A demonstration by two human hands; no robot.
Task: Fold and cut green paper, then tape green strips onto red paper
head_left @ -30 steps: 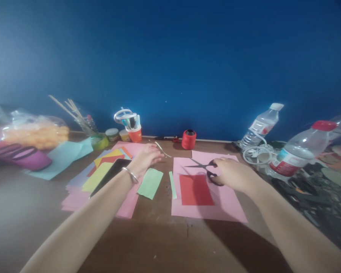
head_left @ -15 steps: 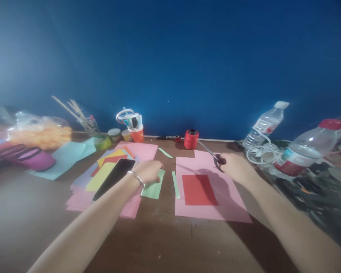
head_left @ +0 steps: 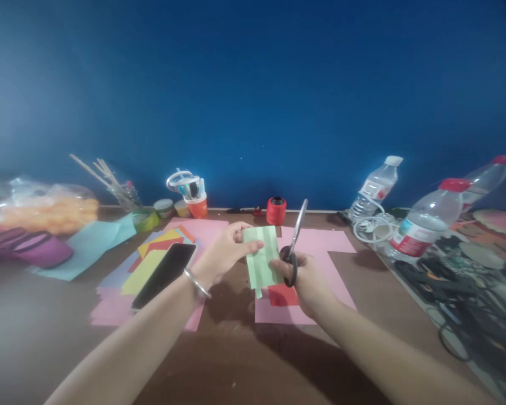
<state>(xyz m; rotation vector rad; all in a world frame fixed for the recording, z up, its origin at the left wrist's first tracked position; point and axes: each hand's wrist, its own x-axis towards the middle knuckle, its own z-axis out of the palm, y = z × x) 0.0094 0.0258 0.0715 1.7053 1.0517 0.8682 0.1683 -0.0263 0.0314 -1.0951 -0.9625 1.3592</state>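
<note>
Between my two hands is a light green piece of paper point(head_left: 263, 259), raised above the table. My left hand point(head_left: 231, 250) pinches its left side, thumb on the front face. Dark-handled scissors point(head_left: 297, 233) sit in my right hand point(head_left: 306, 278), blades pointing up and apart from the paper. A finger or thumb of that hand also touches the paper's right edge. Below lie a pink sheet point(head_left: 337, 287) and a red rectangle of paper point(head_left: 283, 298), partly hidden by the green paper and my right hand.
Left of my hands, a phone point(head_left: 164, 275) rests on stacked coloured papers point(head_left: 109, 306). Along the wall stand a red spool point(head_left: 276, 211) and an orange cup point(head_left: 199, 207) of tools. Plastic bottles point(head_left: 432, 216), a white cable point(head_left: 373, 228) and dark clutter point(head_left: 468, 320) occupy the right side.
My left hand has lifted the green paper off the table and moved it right. My right hand has come left and nearer with the scissors, whose blades now point up.
</note>
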